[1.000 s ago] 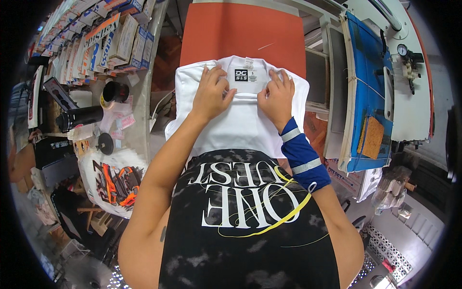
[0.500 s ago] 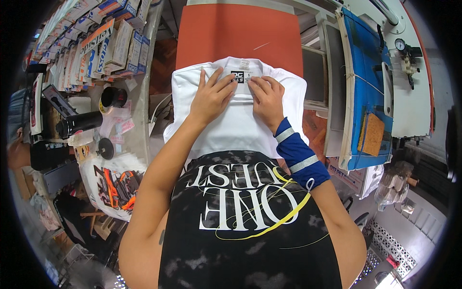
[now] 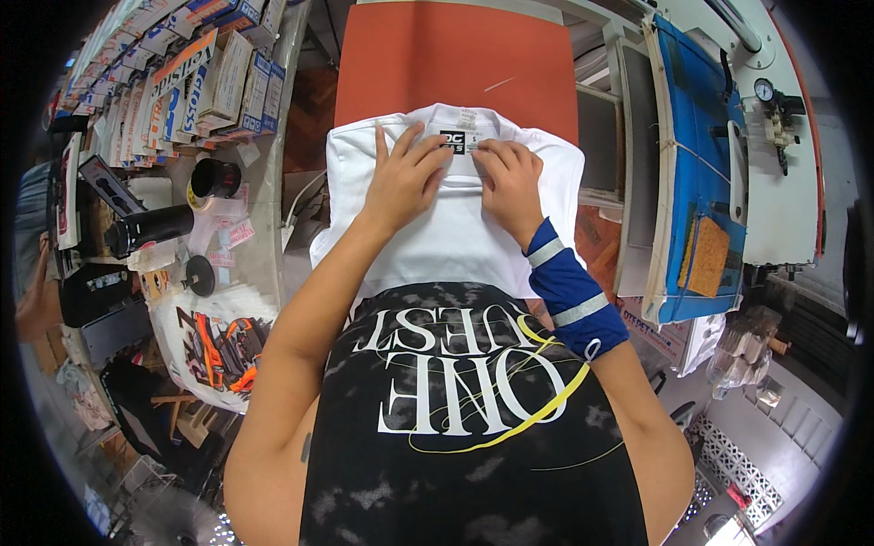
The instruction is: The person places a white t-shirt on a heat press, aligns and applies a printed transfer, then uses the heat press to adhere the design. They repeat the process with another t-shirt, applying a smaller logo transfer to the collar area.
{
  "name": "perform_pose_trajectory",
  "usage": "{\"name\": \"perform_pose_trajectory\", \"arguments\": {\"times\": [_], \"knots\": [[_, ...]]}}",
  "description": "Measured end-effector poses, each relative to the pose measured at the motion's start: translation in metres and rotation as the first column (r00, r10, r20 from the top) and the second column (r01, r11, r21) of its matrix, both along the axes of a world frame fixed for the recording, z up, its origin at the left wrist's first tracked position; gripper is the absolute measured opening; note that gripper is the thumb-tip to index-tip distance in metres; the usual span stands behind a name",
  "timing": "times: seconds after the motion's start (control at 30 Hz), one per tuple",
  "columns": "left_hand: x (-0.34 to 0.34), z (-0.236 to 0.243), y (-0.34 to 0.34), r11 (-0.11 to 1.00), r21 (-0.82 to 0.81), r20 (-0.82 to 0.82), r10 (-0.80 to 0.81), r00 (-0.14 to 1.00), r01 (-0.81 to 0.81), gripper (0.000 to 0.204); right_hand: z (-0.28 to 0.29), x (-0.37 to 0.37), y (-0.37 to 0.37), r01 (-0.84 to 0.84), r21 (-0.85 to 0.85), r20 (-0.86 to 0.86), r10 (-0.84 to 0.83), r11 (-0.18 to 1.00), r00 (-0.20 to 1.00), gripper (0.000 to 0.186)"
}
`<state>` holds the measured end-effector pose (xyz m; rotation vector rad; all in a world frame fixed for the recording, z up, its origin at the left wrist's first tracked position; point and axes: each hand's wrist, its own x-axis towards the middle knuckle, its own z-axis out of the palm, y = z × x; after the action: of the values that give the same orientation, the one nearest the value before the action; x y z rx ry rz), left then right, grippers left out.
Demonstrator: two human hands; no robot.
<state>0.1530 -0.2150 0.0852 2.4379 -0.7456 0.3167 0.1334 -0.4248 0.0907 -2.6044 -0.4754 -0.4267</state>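
White cotton, by its look, makes up the shirt (image 3: 428, 238), laid collar-end away from the person over the near part of the red board (image 3: 455, 55). The step in hand looks like settling the neckline: left grip (image 3: 401, 182) and right grip (image 3: 510, 187) both touch it, fingers bent, at either side of the dark label (image 3: 452, 142). Whether they pinch the cloth or only press it, I cannot tell. Any further move here calls for light, even fingertips, since such soft fabric would likely pucker under a one-sided tug.

Smooth, matt and flat, the board runs on beyond the collar. Shallow creases cross the shirt's shoulders; its neck opening is a rounded band. A blue brace (image 3: 566, 282) with pale straps wraps the right forearm. To the right stands a blue panel (image 3: 683, 118) with a grainy tan pad (image 3: 704, 259); to the left, a grey counter (image 3: 261, 205) carries cardboard boxes (image 3: 228, 80) and a glossy black cylinder (image 3: 157, 232)
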Motion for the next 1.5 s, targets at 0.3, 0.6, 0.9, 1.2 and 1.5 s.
{"name": "perform_pose_trajectory", "arguments": {"times": [0.3,0.6,0.9,1.2,1.5], "knots": [[0.051,0.042,0.027,0.947,-0.196,0.020,0.263,0.965,-0.254,0.012,0.095,0.017,-0.081,-0.009,0.222,-0.092,0.030,0.975,0.995,0.020],[-0.106,-0.060,0.214,0.607,0.084,-0.473,0.722,0.504,-0.790,0.017,0.165,-0.138,-0.376,0.903,-0.172,0.416,-0.802,0.394,0.429,0.052],[-0.254,-0.254,0.208,0.892,0.117,-0.661,0.399,0.636,-0.438,0.023,0.175,-0.133,-0.349,0.890,-0.198,0.159,-0.882,0.412,0.444,0.066],[-0.358,-0.329,0.184,0.843,0.369,-0.845,0.129,0.519,0.391,0.021,0.170,-0.127,-0.227,0.766,-0.233,0.238,-0.729,0.599,0.642,0.053],[-0.322,-0.312,0.168,0.917,0.181,-0.955,0.251,0.161,-0.356,0.028,0.166,-0.141,-0.102,0.662,0.033,0.490,-0.590,0.748,0.642,0.087]]}}
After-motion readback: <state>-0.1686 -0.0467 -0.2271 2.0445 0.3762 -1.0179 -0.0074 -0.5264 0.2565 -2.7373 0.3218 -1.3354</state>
